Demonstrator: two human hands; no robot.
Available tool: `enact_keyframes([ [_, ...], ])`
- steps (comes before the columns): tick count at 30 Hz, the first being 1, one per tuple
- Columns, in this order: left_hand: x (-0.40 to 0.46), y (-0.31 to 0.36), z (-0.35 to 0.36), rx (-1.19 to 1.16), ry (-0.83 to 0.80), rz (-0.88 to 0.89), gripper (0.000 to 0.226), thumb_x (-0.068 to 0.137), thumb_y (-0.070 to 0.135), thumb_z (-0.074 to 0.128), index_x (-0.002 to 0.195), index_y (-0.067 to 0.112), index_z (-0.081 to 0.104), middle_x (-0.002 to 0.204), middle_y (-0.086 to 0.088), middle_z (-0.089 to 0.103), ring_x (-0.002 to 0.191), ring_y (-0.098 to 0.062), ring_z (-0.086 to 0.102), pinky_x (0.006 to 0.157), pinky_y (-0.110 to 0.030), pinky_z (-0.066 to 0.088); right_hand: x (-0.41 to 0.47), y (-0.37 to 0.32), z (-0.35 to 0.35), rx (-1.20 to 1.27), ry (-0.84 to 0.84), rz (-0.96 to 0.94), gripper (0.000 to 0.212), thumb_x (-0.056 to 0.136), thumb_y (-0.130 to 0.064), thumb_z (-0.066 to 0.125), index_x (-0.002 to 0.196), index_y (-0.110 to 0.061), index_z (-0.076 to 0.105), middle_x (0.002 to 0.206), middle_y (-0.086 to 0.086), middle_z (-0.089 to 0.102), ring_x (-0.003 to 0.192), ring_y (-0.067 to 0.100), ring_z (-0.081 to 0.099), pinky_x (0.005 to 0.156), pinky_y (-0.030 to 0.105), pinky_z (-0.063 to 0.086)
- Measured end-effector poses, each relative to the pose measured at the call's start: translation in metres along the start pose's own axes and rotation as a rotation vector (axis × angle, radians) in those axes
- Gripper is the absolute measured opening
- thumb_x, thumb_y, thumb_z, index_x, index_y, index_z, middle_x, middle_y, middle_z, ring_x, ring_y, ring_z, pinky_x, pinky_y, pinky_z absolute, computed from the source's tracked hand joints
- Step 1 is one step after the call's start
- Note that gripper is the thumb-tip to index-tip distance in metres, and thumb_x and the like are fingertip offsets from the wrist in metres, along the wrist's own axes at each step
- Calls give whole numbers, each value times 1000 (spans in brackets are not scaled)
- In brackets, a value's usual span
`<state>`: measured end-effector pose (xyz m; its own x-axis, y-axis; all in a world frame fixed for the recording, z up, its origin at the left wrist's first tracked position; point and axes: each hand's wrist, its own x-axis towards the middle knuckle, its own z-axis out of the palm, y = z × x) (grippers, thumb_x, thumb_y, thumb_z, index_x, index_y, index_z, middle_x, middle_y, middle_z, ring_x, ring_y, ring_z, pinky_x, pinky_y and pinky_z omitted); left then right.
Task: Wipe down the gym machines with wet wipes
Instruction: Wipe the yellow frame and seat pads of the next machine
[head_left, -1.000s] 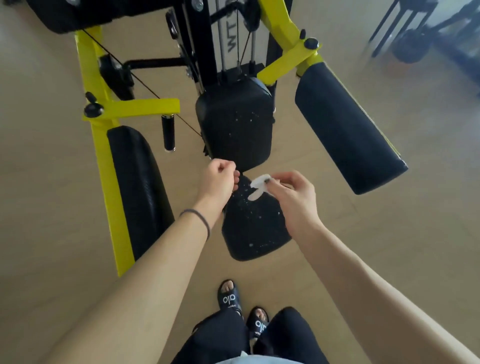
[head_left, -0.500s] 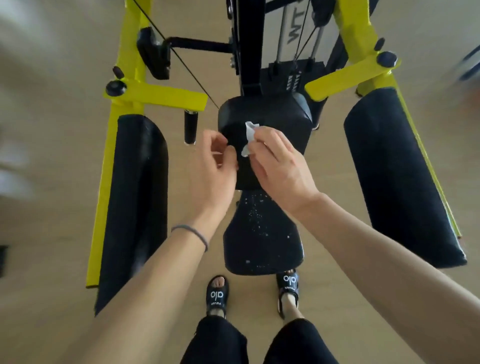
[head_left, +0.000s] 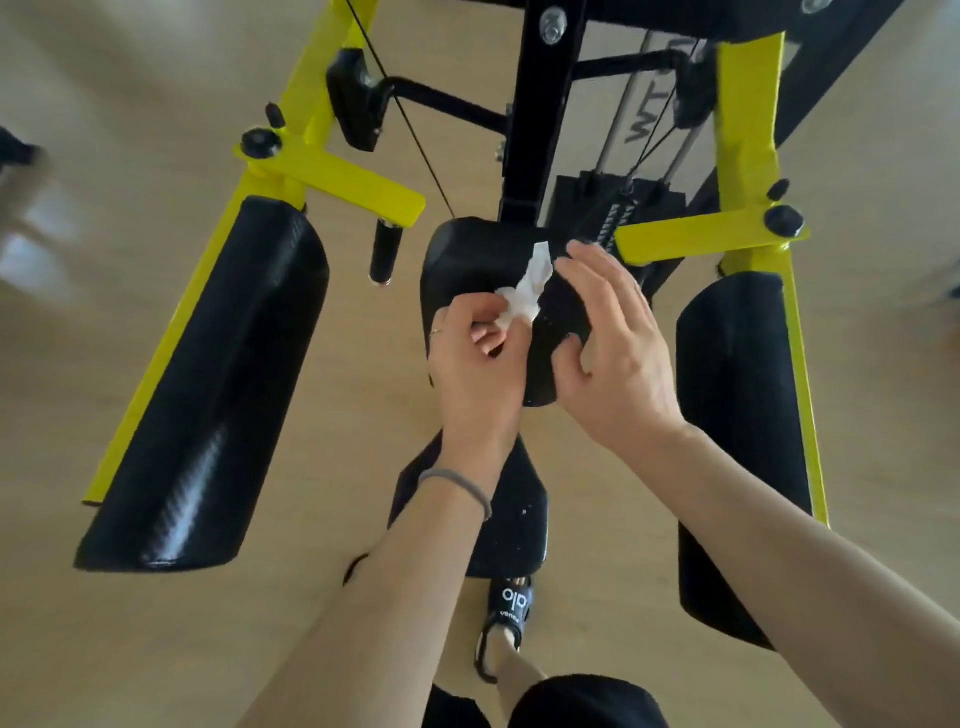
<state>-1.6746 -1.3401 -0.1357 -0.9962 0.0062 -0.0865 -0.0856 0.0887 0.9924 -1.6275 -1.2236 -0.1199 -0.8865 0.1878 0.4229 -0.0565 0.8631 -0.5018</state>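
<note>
Grip: left hand (head_left: 475, 358) pinching the wet wipe (head_left: 527, 291) in curled fingers; right hand (head_left: 613, 358) spread loose, holding nothing.
Change: wipe passed from right hand to left since half a second ago; both hands now lower over the back pad (head_left: 467, 265).
Wipe: white, crumpled, twisted into a strip, one end sticking up over the back pad.
Back pad: black, speckled white, between two yellow arms (head_left: 353, 182).
Seat (head_left: 519, 525): below the back pad, also speckled.

Pale beige floor (head_left: 130, 104), soft daylight sheen, blurred dark shape (head_left: 15, 150) at left edge
</note>
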Motion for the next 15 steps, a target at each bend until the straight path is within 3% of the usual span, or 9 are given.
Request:
enact_keyframes([
  [2, 0, 5, 11, 134, 60, 93, 11, 90, 20, 73, 95, 20, 62, 102, -1, 58, 88, -6, 57, 77, -23, 52, 10, -3, -5, 190, 20, 244, 62, 87, 2, 49, 148, -9, 45, 154, 4, 46, 144, 17, 39, 117, 27, 35],
  [4, 0, 10, 16, 282, 95, 205, 6, 93, 15, 68, 93, 16, 63, 101, -1, 56, 83, -2, 49, 72, -19, 47, 17, -9, -5, 321, 45, 392, 62, 90, -1, 42, 150, -12, 43, 153, 1, 47, 142, 12, 40, 116, 23, 33],
  [8, 10, 0, 3, 444, 199, 359, 3, 93, 8, 65, 93, 12, 66, 100, -1, 56, 76, -10, 51, 66, -11, 38, 16, -14, 5, 381, 80, 426, 55, 94, -6, 39, 149, -12, 48, 155, -1, 46, 144, 4, 37, 116, 12, 27],
  [11, 19, -6, -11, 338, 346, 220, 4, 94, 11, 66, 91, 13, 65, 96, 2, 57, 81, -15, 57, 67, -11, 42, 15, -13, 11, 424, 93, 467, 52, 96, -6, 41, 147, -13, 51, 155, -4, 46, 144, 2, 36, 116, 12, 28],
  [15, 19, -2, -3, 242, 436, 50, 7, 95, 11, 64, 90, 14, 62, 92, 1, 59, 81, -7, 53, 68, -5, 39, 14, -13, 15, 423, 95, 453, 51, 97, -8, 40, 147, -12, 52, 156, -5, 45, 147, 2, 33, 115, 10, 25],
])
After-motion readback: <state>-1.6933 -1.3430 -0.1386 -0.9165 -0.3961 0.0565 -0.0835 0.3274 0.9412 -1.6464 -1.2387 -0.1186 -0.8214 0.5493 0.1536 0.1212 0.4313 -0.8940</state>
